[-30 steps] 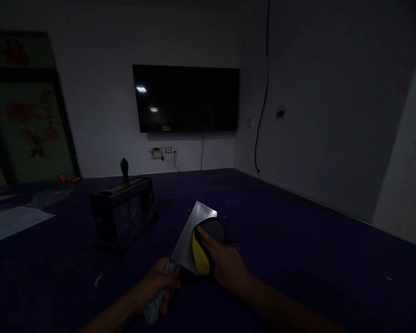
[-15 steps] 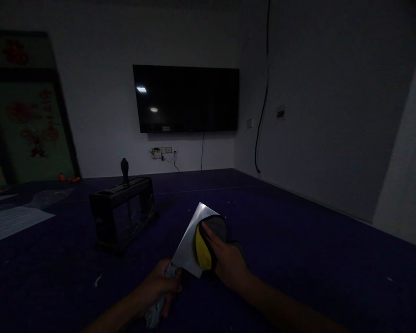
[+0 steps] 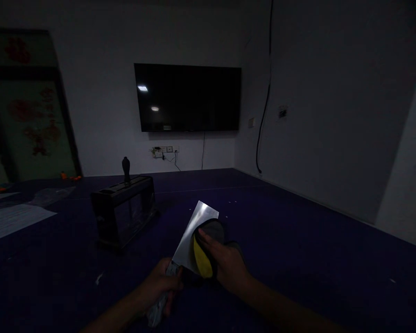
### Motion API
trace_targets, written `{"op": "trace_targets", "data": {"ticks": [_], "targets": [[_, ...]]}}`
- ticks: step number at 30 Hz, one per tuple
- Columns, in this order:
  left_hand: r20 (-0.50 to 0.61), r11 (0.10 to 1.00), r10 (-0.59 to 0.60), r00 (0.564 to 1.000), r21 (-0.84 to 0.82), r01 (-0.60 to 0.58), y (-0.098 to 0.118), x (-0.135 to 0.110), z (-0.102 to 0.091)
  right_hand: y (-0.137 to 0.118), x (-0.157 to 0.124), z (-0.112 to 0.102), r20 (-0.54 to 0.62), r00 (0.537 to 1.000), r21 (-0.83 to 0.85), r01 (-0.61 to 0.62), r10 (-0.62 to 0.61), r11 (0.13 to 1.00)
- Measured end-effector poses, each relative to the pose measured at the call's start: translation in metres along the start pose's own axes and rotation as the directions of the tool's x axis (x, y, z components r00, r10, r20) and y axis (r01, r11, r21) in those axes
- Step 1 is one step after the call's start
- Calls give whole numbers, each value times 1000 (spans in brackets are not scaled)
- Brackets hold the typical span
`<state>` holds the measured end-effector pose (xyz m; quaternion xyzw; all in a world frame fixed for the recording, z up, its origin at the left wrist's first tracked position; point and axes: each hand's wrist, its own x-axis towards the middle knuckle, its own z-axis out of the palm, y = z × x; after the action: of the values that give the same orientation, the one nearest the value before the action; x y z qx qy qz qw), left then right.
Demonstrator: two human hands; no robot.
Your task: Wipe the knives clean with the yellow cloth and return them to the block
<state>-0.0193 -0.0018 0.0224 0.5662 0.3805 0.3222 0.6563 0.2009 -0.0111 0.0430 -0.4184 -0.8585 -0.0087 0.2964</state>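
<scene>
A cleaver with a broad shiny blade is tilted up and away in front of me. My left hand is wrapped round its pale handle, whose lower end sticks out below the fingers. In my right hand is a folded grey and yellow cloth, pressed against the blade's face and covering its lower right part. Ahead on the left stands a black knife holder with a see-through side. A dark handle rises upright from its top.
The purple surface carries small white scraps. Printed paper and clear plastic wrap lie at the left, with orange items behind. A television hangs on the far wall; a cable runs down the right wall. The room is dim.
My right hand and the cloth have slid slightly down the blade toward the handle, baring more of its far end. The left hand keeps its hold on the cleaver.
</scene>
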Motion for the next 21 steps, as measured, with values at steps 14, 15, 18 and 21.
{"op": "trace_targets", "data": {"ticks": [14,15,18,21], "targets": [[141,992,-53,989,119,36,5,1,-6,14,3,0,-262,918,86,-285,297,955],[153,991,-62,986,130,42,6,1,-6,13,3,-1,-277,910,93,-295,309,951],[164,989,-71,984,138,49,8,-1,-4,14,2,-2,-305,893,110,-311,330,944],[109,992,-48,993,118,35,8,-3,-1,16,2,-1,-307,888,95,-329,342,939]]}}
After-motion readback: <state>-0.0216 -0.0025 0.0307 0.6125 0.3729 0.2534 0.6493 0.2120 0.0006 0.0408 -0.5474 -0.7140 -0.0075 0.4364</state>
